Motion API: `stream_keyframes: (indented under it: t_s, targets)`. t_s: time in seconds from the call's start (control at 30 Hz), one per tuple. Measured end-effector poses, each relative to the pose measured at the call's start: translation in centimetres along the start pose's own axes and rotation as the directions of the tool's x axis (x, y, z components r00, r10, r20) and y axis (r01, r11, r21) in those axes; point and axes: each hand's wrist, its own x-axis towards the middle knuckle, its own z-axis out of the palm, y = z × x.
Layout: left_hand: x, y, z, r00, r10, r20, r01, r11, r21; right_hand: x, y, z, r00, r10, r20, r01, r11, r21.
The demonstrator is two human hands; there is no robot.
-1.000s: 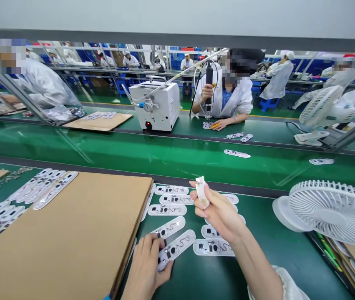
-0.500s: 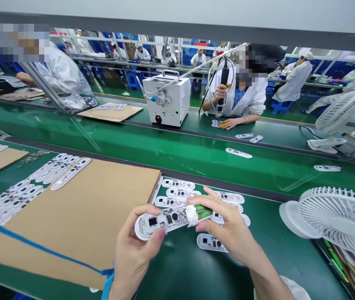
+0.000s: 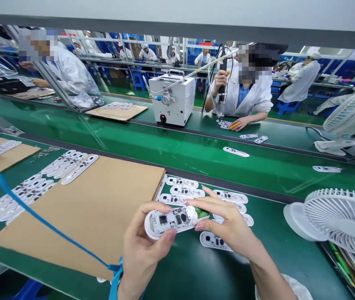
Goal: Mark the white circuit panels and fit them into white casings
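Observation:
Between my hands is a long white casing with a circuit board (image 3: 174, 219), tilted slightly up to the right. My left hand (image 3: 147, 237) pinches its rounded left end between thumb and fingers. At the other end, my right hand (image 3: 224, 221) grips around the green battery section, thumb below and fingers above. A white collar sits between the board and the green batteries (image 3: 201, 212). Similar white casings with boards (image 3: 185, 191) lie on the green bench behind and under my right hand. One more casing (image 3: 213, 240) lies just below that hand.
A large cardboard sheet (image 3: 102, 216) covers the bench at left, with rows of casings (image 3: 23, 196) beyond it. A blue wrist strap cord (image 3: 49, 227) crosses it. At right stands a white fan (image 3: 346, 221). Across the green conveyor (image 3: 133, 143), a co-worker (image 3: 236, 91) holds a power screwdriver.
The view has shifted slightly, so the scene sits a little further right. Both hands keep hold of the casing, and less of the green batteries shows now. A casing on the conveyor has moved left.

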Motion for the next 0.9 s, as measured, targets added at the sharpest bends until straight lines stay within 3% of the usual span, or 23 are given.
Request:
stream_keyframes:
  t_s: [0.1, 0.2, 0.33, 0.43, 0.5, 0.57, 0.67, 0.9]
  targets:
    - [0.5, -0.4, -0.5, 0.999, 0.018, 0.046, -0.02, 0.999, 0.036, -0.3, -0.1, 0.1, 1.0, -0.028, 0.007, 0.028, 0.998, -0.052]
    - [1.0, -0.8, -0.6, 1.0, 0.001, 0.01, -0.001, 1.0, -0.013, -0.8, 0.1, 0.8, 0.999, -0.044, 0.008, 0.045, 0.986, -0.163]
    - [1.6, -0.8, 0.2, 0.998, -0.055, 0.031, 0.057, 0.995, -0.081, -0.8, 0.4, 2.4, 0.993, 0.004, -0.118, -0.029, 0.977, -0.209]
    - [2.0, -1.0, 0.9, 0.982, -0.122, 0.147, 0.127, 0.992, -0.022, -0.3, 0.1, 3.4, 0.976, 0.195, -0.099, -0.188, 0.979, 0.077]
    - [2.1, -1.1, 1.1, 0.958, -0.192, 0.212, 0.186, 0.981, 0.049, 0.1, -0.2, 3.9, 0.956, 0.293, 0.025, -0.282, 0.887, 0.366]
    - [2.1, -1.1, 1.1, 0.943, -0.243, 0.23, 0.223, 0.969, 0.108, 0.3, -0.6, 4.4, 0.946, 0.309, 0.099, -0.311, 0.776, 0.549]
    - [2.0, -1.0, 0.7, 0.942, -0.256, 0.216, 0.232, 0.964, 0.133, 0.4, -0.9, 5.0, 0.945, 0.309, 0.11, -0.307, 0.717, 0.626]
    - [1.5, -0.2, 0.9, 0.942, -0.281, 0.182, 0.268, 0.959, 0.095, 0.2, -0.9, 5.8, 0.938, 0.33, 0.105, -0.318, 0.7, 0.639]
